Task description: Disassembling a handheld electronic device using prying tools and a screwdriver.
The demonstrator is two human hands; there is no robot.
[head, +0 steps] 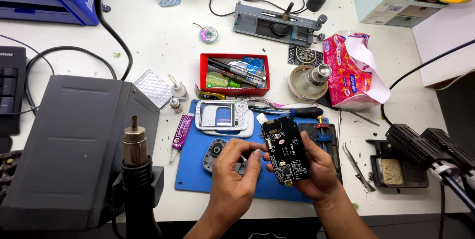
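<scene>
My right hand (316, 169) holds a black circuit board (286, 151) upright over the blue work mat (190, 169). My left hand (236, 169) is beside it, fingers curled, its fingertips touching the board's left edge. Under my left hand lies a grey round camera part (213, 151) on the mat. A white device shell with a screen opening (223, 117) rests at the mat's upper edge.
A hot-air gun (134, 169) stands in its holder on a dark grey station (74, 140) at left. A red tray of tools (234, 73), a glue tube (181, 132), tweezers (357, 166), a soldering stand (396, 169), a pink tissue pack (349, 68) and a black-handled screwdriver (302, 112) surround the mat.
</scene>
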